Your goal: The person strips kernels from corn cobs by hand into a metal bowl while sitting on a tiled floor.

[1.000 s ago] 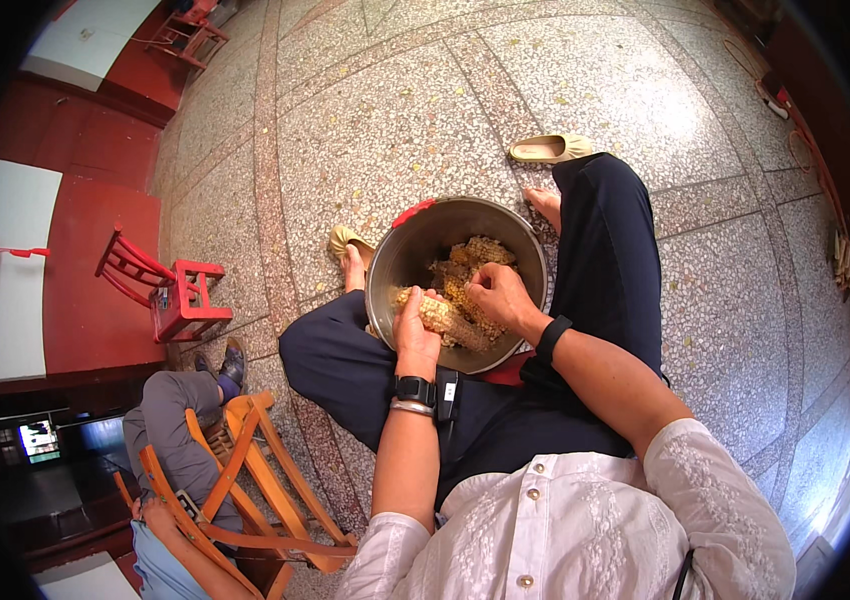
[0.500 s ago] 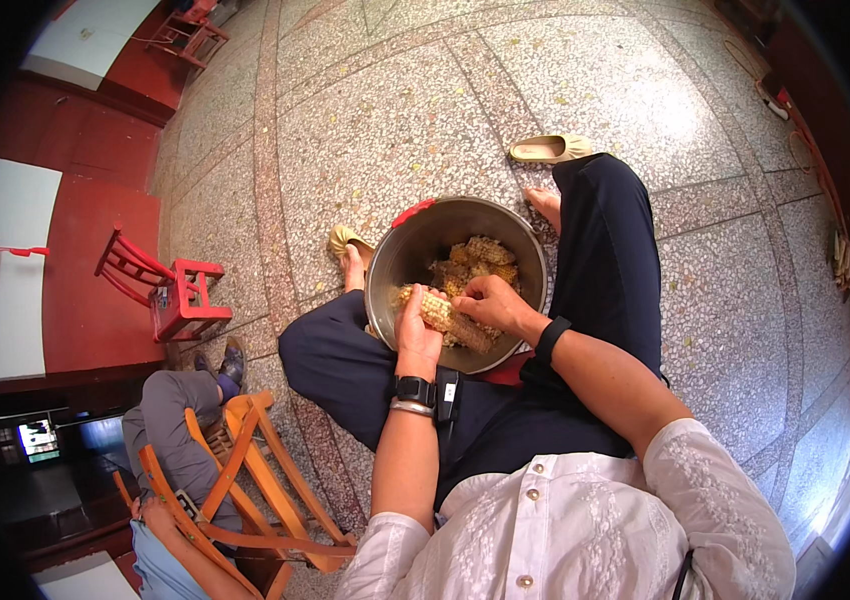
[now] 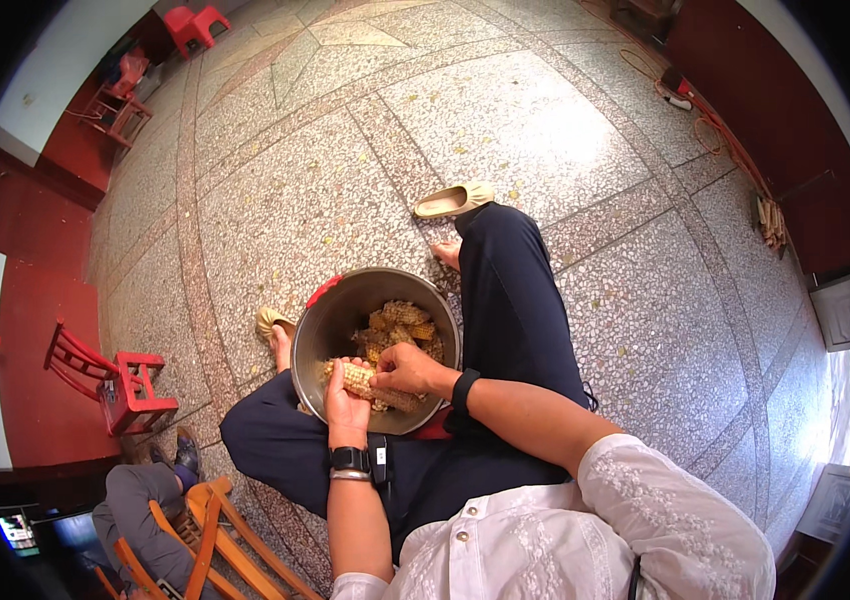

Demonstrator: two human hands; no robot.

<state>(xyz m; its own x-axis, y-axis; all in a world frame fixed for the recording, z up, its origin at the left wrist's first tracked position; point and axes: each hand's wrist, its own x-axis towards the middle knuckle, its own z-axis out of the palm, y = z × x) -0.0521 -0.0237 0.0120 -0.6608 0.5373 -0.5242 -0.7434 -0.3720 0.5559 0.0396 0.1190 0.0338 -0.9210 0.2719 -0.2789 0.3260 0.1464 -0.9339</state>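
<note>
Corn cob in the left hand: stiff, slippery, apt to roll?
Probably stiff: the corn cob shows no sag in the left hand. Likely not very slippery, as its surface looks bumpy. Might roll, being long and rounded.

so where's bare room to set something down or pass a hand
Floor lies open right of the right trouser leg and between the red chair and left shoe. Inside the pot, a gap shows far left; the middle is crowded: left hand holding a corn cob, right hand touching it, more cobs beyond.
</note>
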